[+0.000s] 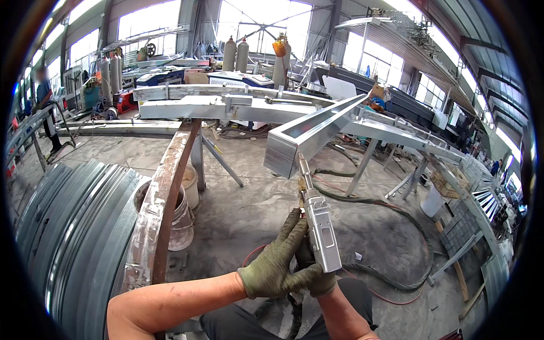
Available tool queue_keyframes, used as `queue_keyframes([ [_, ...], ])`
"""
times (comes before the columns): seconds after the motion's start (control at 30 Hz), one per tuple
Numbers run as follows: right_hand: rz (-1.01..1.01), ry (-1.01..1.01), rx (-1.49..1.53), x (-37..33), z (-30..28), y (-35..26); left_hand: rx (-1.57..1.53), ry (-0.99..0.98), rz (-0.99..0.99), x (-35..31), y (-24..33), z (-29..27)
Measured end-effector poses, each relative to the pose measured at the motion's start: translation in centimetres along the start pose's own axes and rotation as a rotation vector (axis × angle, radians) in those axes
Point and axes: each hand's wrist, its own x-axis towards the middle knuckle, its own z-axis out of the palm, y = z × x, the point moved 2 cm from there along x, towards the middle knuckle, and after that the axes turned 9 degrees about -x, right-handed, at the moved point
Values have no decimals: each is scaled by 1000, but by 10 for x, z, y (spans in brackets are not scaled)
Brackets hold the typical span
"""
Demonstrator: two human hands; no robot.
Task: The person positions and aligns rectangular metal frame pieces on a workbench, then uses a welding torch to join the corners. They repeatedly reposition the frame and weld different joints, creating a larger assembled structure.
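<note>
Both my hands wear dark green work gloves and are closed around a silver handheld welding gun (pixel 322 226). My left hand (pixel 275 260) grips it from the left side, its fingers reaching up along the body. My right hand (pixel 322 283) is wrapped round the lower part, mostly hidden behind the gun and the left hand. The gun's narrow nozzle points up and away from me. Its tip is at the near corner edge of a shiny rectangular metal channel (pixel 280 153); whether it touches, I cannot tell. That channel lies across a long metal beam (pixel 187 109).
A rusty, paint-spattered beam (pixel 161 209) runs along my left, with buckets (pixel 181 224) beside it. Stacked metal strips (pixel 85 226) lie farther left. Hoses (pixel 396 209) loop over the floor at right. Gas cylinders (pixel 229 55) stand behind, and another person (pixel 44 93) is far left.
</note>
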Motion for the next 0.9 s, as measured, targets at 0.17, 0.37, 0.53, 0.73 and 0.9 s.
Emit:
queue_keyframes([
  [0.17, 127, 98, 217, 1, 10, -2, -47, 28, 44, -2, -7, 0],
  [0.37, 87, 104, 137, 5, 13, -9, -54, 33, 51, 0, -3, -2],
  [0.53, 15, 112, -58, 9, 21, -12, -176, 44, 54, -3, -1, -6],
  [0.73, 49, 162, 101, 9, 23, -2, -240, 113, 10, 0, 8, 3],
  [0.9, 66, 152, 46, 10, 26, -5, -273, 143, -9, 1, 6, 4],
])
